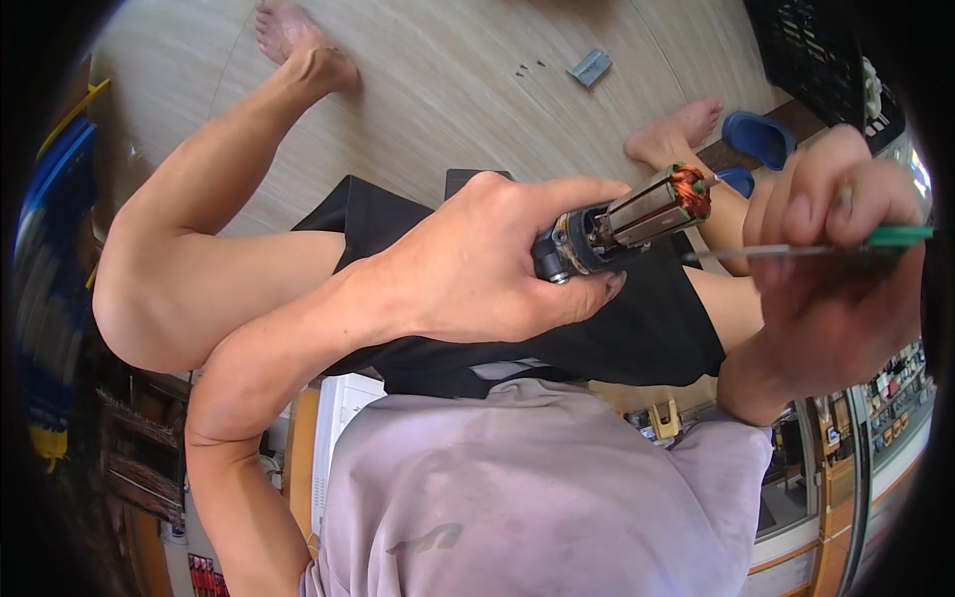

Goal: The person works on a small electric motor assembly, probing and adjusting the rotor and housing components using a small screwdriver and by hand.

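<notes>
My left hand [487, 264] is wrapped round the dark housing of a small opened electric motor [652, 214], held above my lap. Its bare metal armature sticks out to the right, with copper windings at the end and a short shaft beyond them. At the right, my right hand [841, 219] is closed on a thin screwdriver [900, 236] with a green handle. The blade points left toward the motor, apart from the windings. Motion blurs part of the right hand and the blade.
On the floor lie a small grey metal piece [590, 68] and several tiny dark screws [530, 70]. Blue slippers [758, 139] sit beside my right foot, near a black crate [821, 65]. Shelves with goods [900, 403] stand at the lower right.
</notes>
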The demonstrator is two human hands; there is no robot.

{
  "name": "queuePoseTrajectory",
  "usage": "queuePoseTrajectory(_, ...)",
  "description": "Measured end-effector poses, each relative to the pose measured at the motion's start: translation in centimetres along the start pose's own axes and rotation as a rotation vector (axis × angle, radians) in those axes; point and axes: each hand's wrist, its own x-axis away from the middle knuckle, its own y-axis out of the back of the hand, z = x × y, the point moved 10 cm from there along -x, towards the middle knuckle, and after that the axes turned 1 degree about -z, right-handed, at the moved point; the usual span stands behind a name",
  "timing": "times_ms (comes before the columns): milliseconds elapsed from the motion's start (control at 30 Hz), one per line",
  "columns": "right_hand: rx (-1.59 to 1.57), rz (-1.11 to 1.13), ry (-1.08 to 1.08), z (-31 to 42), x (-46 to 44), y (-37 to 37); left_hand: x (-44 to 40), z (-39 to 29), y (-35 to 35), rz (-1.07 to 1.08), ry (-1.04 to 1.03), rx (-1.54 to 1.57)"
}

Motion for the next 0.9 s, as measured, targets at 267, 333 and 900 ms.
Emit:
queuePoseTrajectory(267,0.116,-0.007,0.013,-1.4,1.3,-0.7,-0.4,-0.5,-0.3,0.013,-0.019,0.007)
queuePoseTrajectory(333,0.218,-0.038,-0.006,-1.4,1.5,-0.8,-0.3,-0.4,-0.4,0.033,0.01,-0.009)
queuePoseTrajectory(900,0.535,0.192,0.21,-0.1,1.8,-2.7,-1.1,-0.7,-0.1,0.03,-0.059,-0.048)
